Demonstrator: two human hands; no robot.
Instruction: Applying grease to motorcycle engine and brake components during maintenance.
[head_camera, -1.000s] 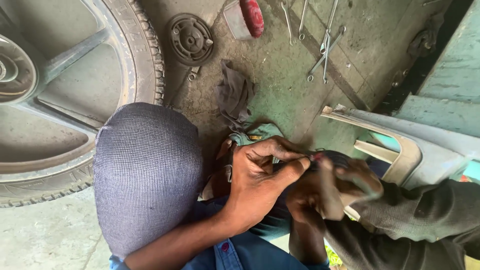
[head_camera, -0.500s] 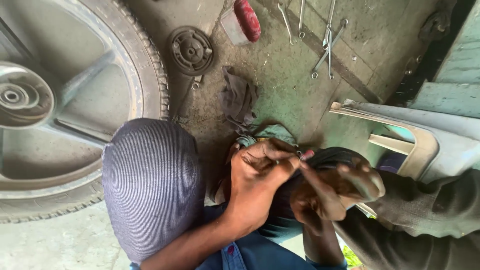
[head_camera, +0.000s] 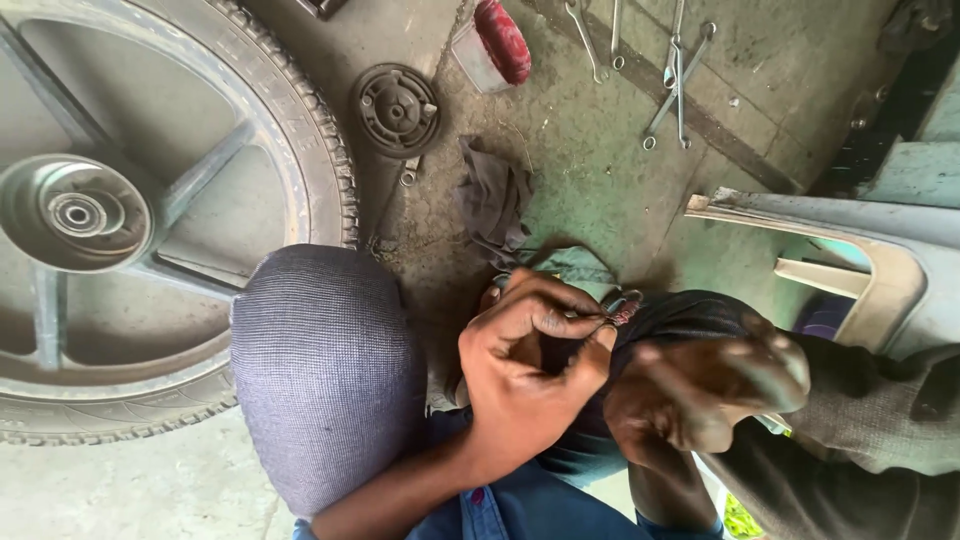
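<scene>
- Our left hand (head_camera: 525, 385) pinched a small metal part (head_camera: 610, 312) with fingers clamped, steadying it above the knee.
- Our right hand (head_camera: 700, 390) gripped a dark cloth (head_camera: 690, 315) beside it; its fingers curled, blurred.
- A wheel (head_camera: 150, 220) lay on the floor.

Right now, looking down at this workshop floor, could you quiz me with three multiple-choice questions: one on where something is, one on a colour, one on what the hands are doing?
1. Where does the big wheel lie?
A. left on the floor
B. right on the floor
C. on the person's knee

2. What colour is the round lens of the lamp at the top?
A. blue
B. red
C. yellow

3. How is the left hand?
A. flat open
B. pinching something small
C. out of view

Answers: 1 A, it fills the left side. 2 B, the lens is plainly red. 3 B, its fingertips meet beside the right hand.
</scene>
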